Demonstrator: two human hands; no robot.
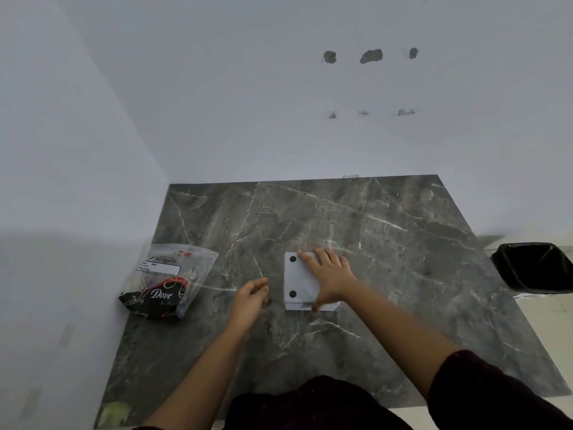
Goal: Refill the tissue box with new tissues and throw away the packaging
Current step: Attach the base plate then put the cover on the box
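A white tissue box (297,279) lies upside down on the dark marble tabletop (387,243), two black round feet showing on its left side. My right hand (330,276) rests flat on the box's right half, fingers spread over its far edge and thumb at the near edge. My left hand (249,297) hovers just left of the box with fingers loosely curled and nothing in it. A plastic pack of new tissues (167,280), clear on top and black and red below with the word Dove, lies at the table's left edge.
A black bin (536,265) with a black liner stands on the floor off the table's right side. White walls close off the left and the far side of the table.
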